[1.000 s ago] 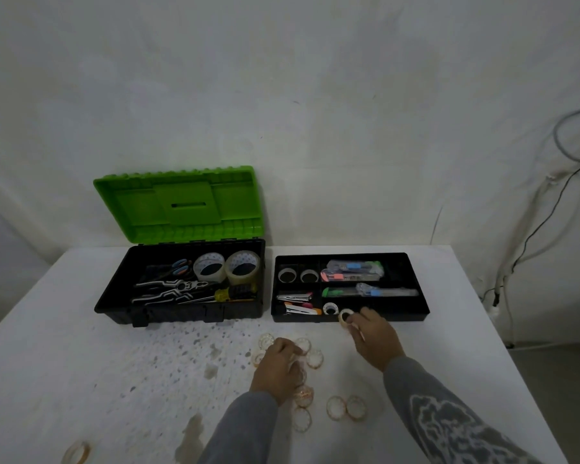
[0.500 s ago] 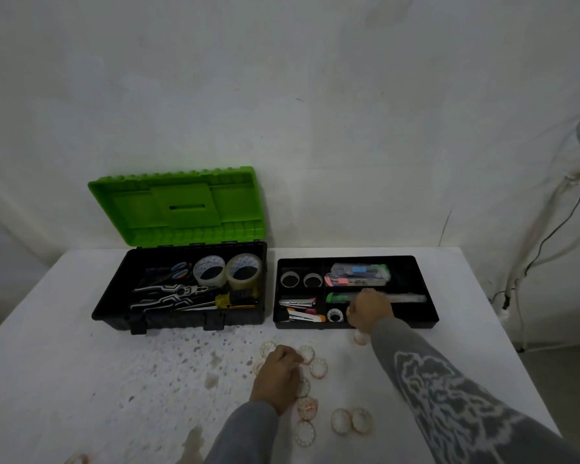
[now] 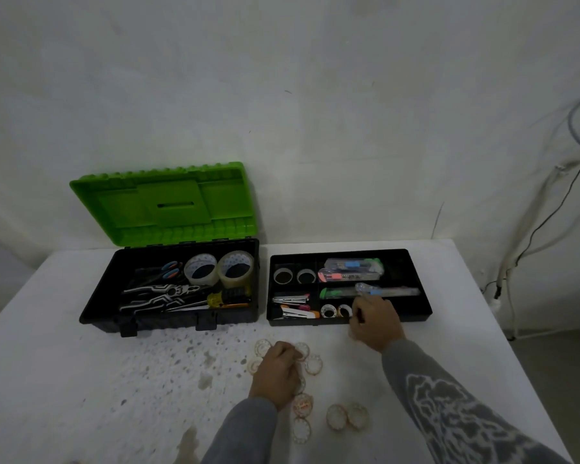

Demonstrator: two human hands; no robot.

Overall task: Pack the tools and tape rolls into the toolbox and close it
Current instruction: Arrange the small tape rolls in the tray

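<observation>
The black toolbox point(image 3: 108, 296) stands open at the back left, its green lid point(image 3: 161, 202) upright, with two big tape rolls point(image 3: 218, 271), pliers point(image 3: 161, 294), scissors and a screwdriver inside. Right of it sits the black tray point(image 3: 419, 306) with cutters, a stapler and small rolls. My right hand point(image 3: 377, 321) hovers at the tray's front edge, fingers loosely bent, just beside a small tape roll point(image 3: 343, 310) standing in the front compartment. My left hand point(image 3: 277, 373) lies on the cluster of small tape rolls point(image 3: 313, 365) on the table, fingers curled round one.
The white table point(image 3: 81, 380) is speckled with dark stains in front of the toolbox. More small rolls point(image 3: 347, 416) lie near my right sleeve. Cables point(image 3: 529, 236) hang down the wall at the right, past the table's edge.
My right hand carried a small roll from the table into the tray's front compartment, let it go, and has drawn back a little. My left hand has stayed on the cluster.
</observation>
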